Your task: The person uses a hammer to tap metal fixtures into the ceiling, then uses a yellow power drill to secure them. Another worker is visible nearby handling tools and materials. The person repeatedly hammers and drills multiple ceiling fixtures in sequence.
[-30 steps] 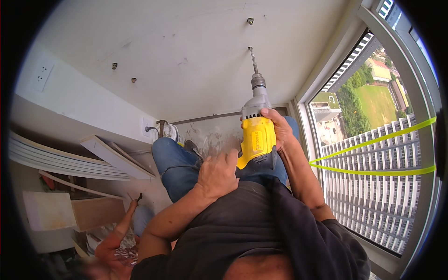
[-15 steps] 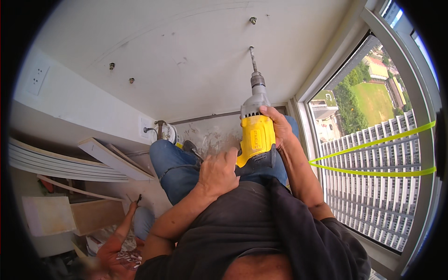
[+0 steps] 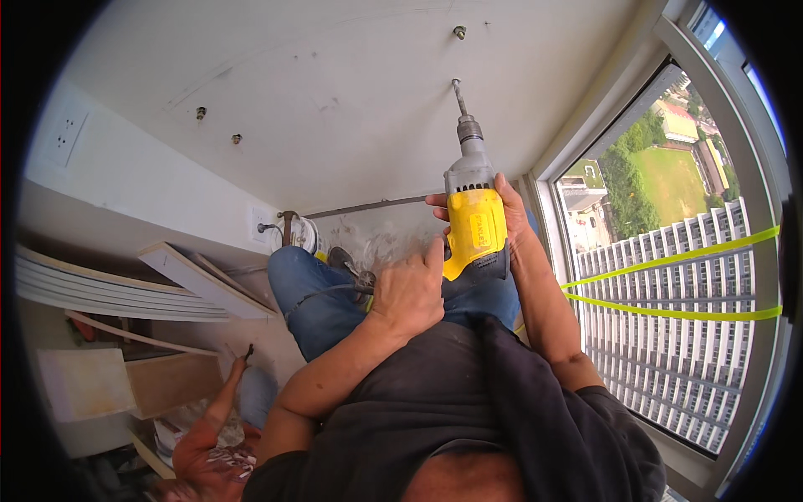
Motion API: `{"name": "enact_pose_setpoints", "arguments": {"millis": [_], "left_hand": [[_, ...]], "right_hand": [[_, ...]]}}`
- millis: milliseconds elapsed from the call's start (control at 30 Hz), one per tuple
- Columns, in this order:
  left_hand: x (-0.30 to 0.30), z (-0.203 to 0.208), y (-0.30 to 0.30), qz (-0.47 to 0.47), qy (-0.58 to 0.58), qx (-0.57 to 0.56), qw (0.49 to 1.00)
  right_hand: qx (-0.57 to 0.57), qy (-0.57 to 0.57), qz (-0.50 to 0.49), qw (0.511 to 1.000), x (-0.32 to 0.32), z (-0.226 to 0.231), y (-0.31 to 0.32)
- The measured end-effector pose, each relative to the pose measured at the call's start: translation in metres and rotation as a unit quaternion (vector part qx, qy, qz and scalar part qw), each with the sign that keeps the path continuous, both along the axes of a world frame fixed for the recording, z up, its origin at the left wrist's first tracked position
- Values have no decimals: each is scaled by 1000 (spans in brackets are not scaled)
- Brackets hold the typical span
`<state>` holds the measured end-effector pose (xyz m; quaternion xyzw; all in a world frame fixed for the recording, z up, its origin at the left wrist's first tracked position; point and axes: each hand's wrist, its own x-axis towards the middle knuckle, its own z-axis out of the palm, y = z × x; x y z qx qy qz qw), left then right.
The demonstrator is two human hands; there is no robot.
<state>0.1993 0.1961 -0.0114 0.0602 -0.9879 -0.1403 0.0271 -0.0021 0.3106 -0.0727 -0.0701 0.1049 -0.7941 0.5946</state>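
A yellow and grey power drill (image 3: pixel 475 222) points away from me toward the white wall. Its long drill bit (image 3: pixel 460 99) meets the wall at a small hole, and I cannot tell how deep the tip sits. My left hand (image 3: pixel 410 289) is closed around the rear handle, with the index finger near the trigger. Cupped around the body from the right, my right hand (image 3: pixel 512 209) has its thumb on the side and fingertips showing at the left. A bolt (image 3: pixel 459 33) sticks out of the wall just beyond the bit.
Two more bolts (image 3: pixel 201 113) protrude from the wall at left. By my knee a hammer (image 3: pixel 288 224) rests on a bucket (image 3: pixel 308 237). Boards (image 3: pixel 201 280) lean at left, near a co-worker (image 3: pixel 209 443). At right is a window (image 3: pixel 661 276) with a yellow-green strap (image 3: pixel 669 260).
The drill and both hands have shifted slightly right in view. The fingers of my right hand now show at the drill's left side. The bit stays at the same hole.
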Motion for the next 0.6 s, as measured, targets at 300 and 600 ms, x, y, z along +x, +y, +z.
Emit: {"name": "enact_pose_setpoints", "arguments": {"millis": [300, 600], "left_hand": [[-4, -7, -5, 6, 2, 63, 998], [-6, -5, -7, 4, 30, 65, 997]], "right_hand": [[86, 34, 0, 996, -10, -1, -1], [111, 34, -2, 993, -10, 2, -1]]}}
